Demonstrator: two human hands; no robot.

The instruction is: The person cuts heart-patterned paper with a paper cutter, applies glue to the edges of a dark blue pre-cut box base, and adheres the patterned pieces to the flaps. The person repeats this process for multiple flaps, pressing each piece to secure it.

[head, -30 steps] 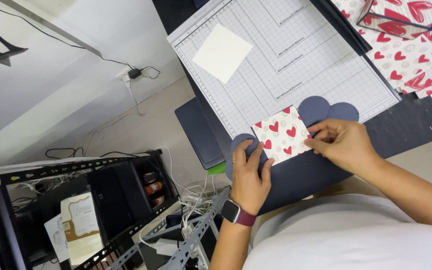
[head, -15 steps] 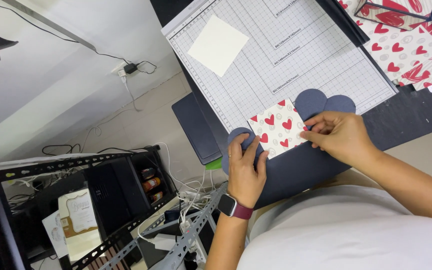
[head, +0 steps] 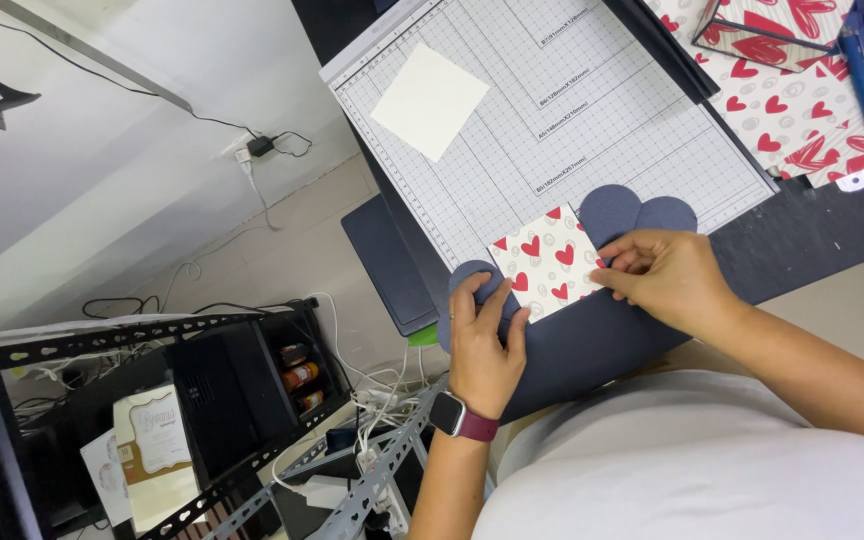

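Note:
A small square of cream paper with red hearts (head: 546, 262) lies on a dark blue card cutout with rounded lobes (head: 620, 212). My left hand (head: 485, 345), with a dark red watch at the wrist, presses flat on the square's left corner and the blue lobe beneath. My right hand (head: 670, 280) pinches the square's right edge with fingertips. Both sit at the near edge of a white gridded cutting mat (head: 572, 120).
A blank cream paper square (head: 429, 100) lies on the mat. Heart-patterned paper sheets (head: 802, 110) and a blue pen (head: 857, 65) are at the right. A dark table (head: 812, 240) carries it all. Below left, a metal rack (head: 202, 420) holds boxes and cables.
My hands and the heart square have stayed nearly in place; the right fingers shifted slightly along the square's right edge. The view itself moved a little.

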